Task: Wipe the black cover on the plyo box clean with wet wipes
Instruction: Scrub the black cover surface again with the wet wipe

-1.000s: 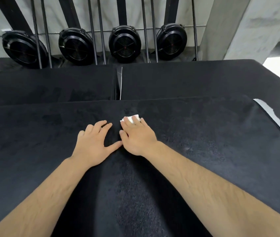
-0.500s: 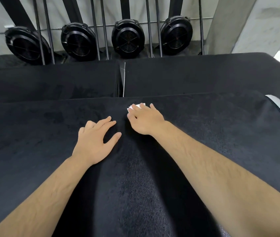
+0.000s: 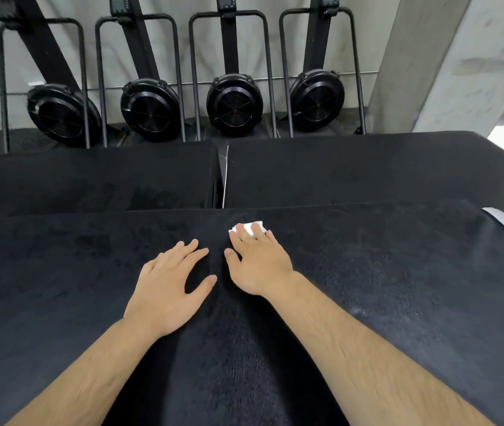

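The black textured cover (image 3: 398, 302) fills the lower frame; on it at centre lie the left hand (image 3: 167, 296) and, just right of it, the right hand (image 3: 260, 265), fingers on a small folded white wipe (image 3: 248, 226) near the far edge. Behind, at mid-frame, two black padded boxes (image 3: 90, 179) sit side by side, with four black round-wheeled machines (image 3: 234, 104) lining the top.

Soft even light, daylight glare far right, wide-angle bowing
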Demonstrator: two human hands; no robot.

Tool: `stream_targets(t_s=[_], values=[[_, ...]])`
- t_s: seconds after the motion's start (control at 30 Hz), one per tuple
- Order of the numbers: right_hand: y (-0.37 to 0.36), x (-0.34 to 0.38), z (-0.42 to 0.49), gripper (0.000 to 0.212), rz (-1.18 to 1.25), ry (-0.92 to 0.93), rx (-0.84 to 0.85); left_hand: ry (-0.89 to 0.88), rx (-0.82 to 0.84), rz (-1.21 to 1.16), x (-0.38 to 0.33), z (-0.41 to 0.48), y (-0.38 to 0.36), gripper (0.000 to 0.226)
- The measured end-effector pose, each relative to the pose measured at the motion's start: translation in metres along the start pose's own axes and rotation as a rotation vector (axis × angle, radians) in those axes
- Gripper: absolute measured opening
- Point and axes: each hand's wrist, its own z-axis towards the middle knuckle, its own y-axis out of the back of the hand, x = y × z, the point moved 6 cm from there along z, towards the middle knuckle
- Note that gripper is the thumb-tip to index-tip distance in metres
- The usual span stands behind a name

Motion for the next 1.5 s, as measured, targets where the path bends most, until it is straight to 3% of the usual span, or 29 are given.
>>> stream_targets(t_s=[0.4, 0.6, 0.83, 1.03, 1.23, 1.37, 1.5], values=[[0.005, -0.011, 0.025, 0.054, 0.052, -0.033, 0.055, 0.000, -0.002, 0.089, -0.006, 0.015, 0.001, 0.073], [0.017, 0.015, -0.007, 0.050, 0.119, 0.009, -0.026, -0.031, -0.008, 0.026, -0.006, 0.011, -0.001, 0.073], [0.025, -0.016, 0.048, 0.053, 0.044, -0.078, 0.088, -0.034, -0.010, 0.017, -0.007, 0.013, -0.003, 0.068], [0.020, -0.005, 0.036, 0.052, 0.048, -0.061, -0.010, -0.039, -0.032, 0.005, -0.006, 0.012, -0.002, 0.068], [0.017, 0.039, 0.027, 0.052, 0.139, 0.032, 0.070, -0.062, -0.038, -0.013, -0.008, 0.015, -0.004, 0.067], [0.013, 0.031, 0.064, 0.054, 0.183, -0.035, 0.141, -0.038, -0.058, -0.038, -0.005, 0.014, -0.002, 0.072], [0.014, 0.052, 0.038, 0.053, 0.194, 0.023, 0.056, -0.026, -0.074, -0.091, -0.003, 0.014, -0.002, 0.073]])
